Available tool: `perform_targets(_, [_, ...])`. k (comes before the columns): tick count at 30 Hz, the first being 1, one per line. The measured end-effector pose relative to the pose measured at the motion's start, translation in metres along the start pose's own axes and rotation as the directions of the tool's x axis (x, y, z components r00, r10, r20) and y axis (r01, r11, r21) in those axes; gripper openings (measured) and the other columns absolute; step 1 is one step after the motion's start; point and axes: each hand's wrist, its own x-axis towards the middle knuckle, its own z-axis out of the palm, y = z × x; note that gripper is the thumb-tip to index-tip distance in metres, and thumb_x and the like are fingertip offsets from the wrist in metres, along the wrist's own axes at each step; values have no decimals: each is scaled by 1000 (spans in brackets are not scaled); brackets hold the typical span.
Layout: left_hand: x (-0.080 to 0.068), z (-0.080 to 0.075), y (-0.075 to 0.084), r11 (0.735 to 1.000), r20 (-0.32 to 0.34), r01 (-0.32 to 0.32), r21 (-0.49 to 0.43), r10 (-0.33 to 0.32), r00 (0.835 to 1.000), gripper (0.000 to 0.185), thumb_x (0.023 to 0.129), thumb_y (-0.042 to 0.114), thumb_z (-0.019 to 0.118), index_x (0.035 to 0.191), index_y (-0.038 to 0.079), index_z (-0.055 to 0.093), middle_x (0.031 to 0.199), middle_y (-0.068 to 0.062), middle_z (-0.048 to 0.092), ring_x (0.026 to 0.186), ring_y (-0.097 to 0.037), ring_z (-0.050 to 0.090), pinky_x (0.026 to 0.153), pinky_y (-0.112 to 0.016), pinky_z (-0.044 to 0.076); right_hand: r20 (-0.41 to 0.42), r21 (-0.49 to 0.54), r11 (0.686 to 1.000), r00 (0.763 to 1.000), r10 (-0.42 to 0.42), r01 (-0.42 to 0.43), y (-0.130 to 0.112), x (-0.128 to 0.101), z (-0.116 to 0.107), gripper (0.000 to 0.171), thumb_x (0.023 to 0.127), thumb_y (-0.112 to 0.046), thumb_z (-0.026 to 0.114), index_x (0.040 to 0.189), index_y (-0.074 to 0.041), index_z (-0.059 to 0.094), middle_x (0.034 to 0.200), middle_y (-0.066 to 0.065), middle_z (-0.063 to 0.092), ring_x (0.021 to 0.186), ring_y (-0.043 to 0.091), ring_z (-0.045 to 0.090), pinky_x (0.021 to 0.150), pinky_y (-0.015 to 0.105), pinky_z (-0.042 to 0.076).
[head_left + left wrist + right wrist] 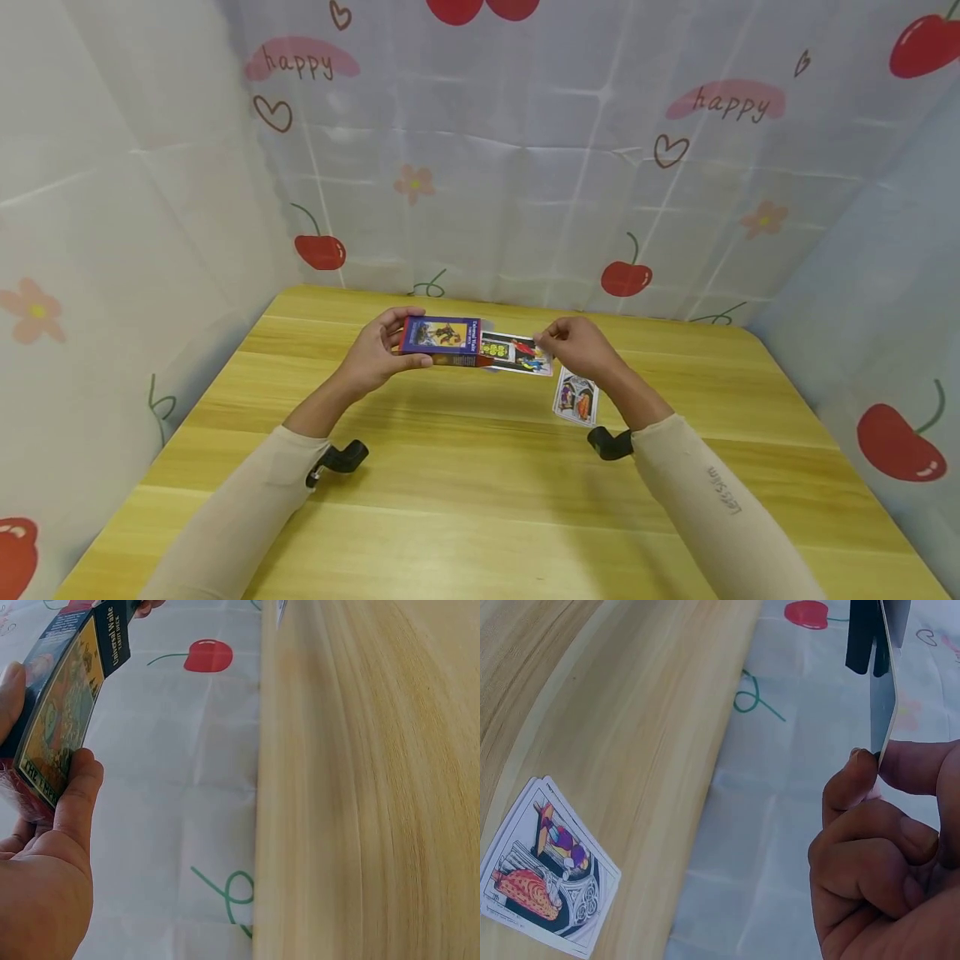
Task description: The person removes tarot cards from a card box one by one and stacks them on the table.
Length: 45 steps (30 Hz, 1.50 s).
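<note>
Aloft, left hand: grips the box.
Right hand: pinches a card jutting from its end.
Loose cards: face up on the table.

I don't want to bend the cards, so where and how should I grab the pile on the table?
I'd pinch the pile by its two long edges, coming down from above. It lies flat and face up on the table, so getting underneath looks hard. Its edges sit slightly uneven, so holding both sides may keep it together.
</note>
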Motion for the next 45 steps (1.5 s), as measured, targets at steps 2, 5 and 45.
perform_targets(2, [0, 0, 0, 1000, -1, -1, -1, 1, 1000, 74, 80, 2, 80, 142, 5, 42, 139, -16, 50, 113, -15, 59, 88, -23, 57, 6, 2, 1000, 1000, -4, 4, 1, 0, -1, 31, 101, -33, 56, 103, -4, 68, 103, 13, 66, 84, 24, 56, 69, 32, 44])
perform_targets(5, [1, -1, 0, 1000, 2, -5, -9, 5, 1000, 74, 80, 2, 80, 143, 5, 42, 139, -16, 49, 114, -16, 59, 88, -23, 57, 25, 12, 1000, 1000, 6, -6, 3, -2, -4, 30, 101, -33, 56, 102, -5, 68, 107, 13, 67, 89, 27, 58, 70, 32, 44])
perform_targets(45, [1, -3, 1, 1000, -9, 7, -5, -7, 1000, 75, 82, -1, 77, 145, -1, 38, 141, -17, 48, 115, -15, 58, 88, -21, 56, 259, 256, 910, 930, 261, -327, 79, -25, -15, 32, 100, -23, 54, 108, 6, 68, 94, 13, 77, 41, 7, 21, 43, 23, 20])
